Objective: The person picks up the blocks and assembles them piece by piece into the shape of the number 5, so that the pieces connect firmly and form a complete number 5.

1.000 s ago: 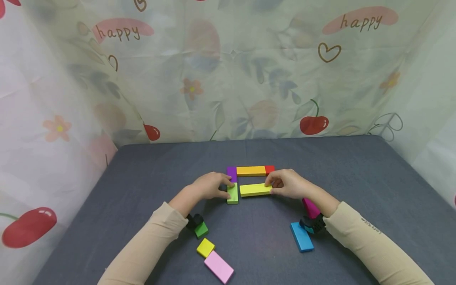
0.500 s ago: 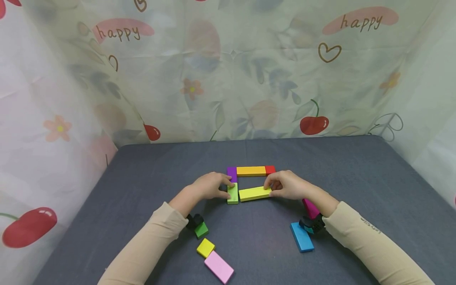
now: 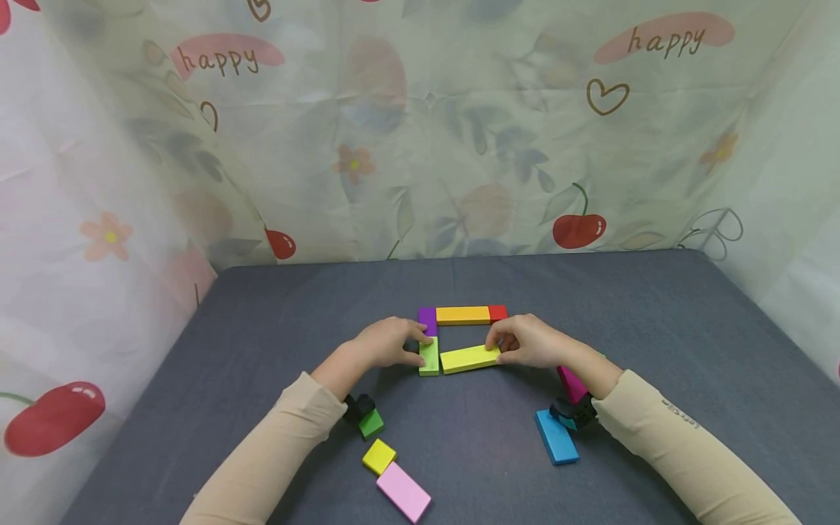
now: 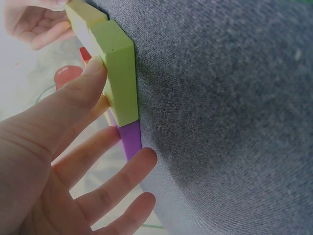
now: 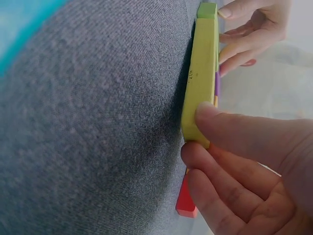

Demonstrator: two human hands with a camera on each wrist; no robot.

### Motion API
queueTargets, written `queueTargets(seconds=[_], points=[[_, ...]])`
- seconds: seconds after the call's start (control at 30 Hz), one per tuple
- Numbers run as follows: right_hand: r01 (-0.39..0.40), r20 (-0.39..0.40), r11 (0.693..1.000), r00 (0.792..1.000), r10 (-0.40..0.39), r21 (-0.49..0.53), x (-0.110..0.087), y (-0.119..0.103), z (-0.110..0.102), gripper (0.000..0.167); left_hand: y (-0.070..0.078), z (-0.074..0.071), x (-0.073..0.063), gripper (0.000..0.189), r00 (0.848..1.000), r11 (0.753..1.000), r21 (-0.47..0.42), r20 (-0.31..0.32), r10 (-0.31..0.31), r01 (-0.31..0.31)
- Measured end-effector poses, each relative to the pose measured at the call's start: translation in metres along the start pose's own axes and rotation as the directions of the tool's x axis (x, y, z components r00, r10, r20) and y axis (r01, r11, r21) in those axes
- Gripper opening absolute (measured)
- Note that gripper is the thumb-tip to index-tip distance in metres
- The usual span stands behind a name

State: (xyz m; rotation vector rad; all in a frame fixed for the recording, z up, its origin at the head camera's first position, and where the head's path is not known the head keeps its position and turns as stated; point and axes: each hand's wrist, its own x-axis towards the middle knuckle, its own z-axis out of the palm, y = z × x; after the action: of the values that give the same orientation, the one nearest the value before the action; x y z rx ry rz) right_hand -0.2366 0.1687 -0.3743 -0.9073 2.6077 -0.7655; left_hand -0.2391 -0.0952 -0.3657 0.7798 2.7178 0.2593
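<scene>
1 part-hidden yellow bar [image 3: 466,359] is pinched by the right hand [image 3: 534,341]; left hand [image 3: 383,342], relaxed, touches a lime block [image 3: 430,359].

The widest lane across the bench [image 3: 485,437] lies nearest the person, bounded on the left by the yellow cube [image 3: 378,456] and pink block [image 3: 403,492], on the right by the blue block [image 3: 556,437]. Farther back, a narrow pocket separates the orange bar [image 3: 462,316] from the yellow bar [image 3: 467,359]; the purple block [image 3: 427,317] and light green block [image 3: 429,362] wall its left end, the right hand [image 3: 534,341] obstructs its right. The left hand [image 3: 386,343] bars the light green block's outer side. Behind the orange bar, an open strip reaches the curtain [image 3: 420,211].
</scene>
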Motion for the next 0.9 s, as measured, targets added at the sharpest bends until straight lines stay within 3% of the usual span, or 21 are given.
queueTargets(seconds=[0.27,0.9], points=[[-0.040,0.024,0.999,0.999,0.040,0.008,0.0002,-0.0016,-0.0002,0.015,-0.0009,0.0010,0.0008,0.044,1.000,1.000,0.005,-0.002,0.000,0.000],[-0.014,0.044,1.000,0.999,0.013,0.015,0.0032,-0.0011,-0.0010,0.014,-0.0002,-0.0006,0.0008,0.045,1.000,1.000,0.010,0.005,-0.003,0.003]])
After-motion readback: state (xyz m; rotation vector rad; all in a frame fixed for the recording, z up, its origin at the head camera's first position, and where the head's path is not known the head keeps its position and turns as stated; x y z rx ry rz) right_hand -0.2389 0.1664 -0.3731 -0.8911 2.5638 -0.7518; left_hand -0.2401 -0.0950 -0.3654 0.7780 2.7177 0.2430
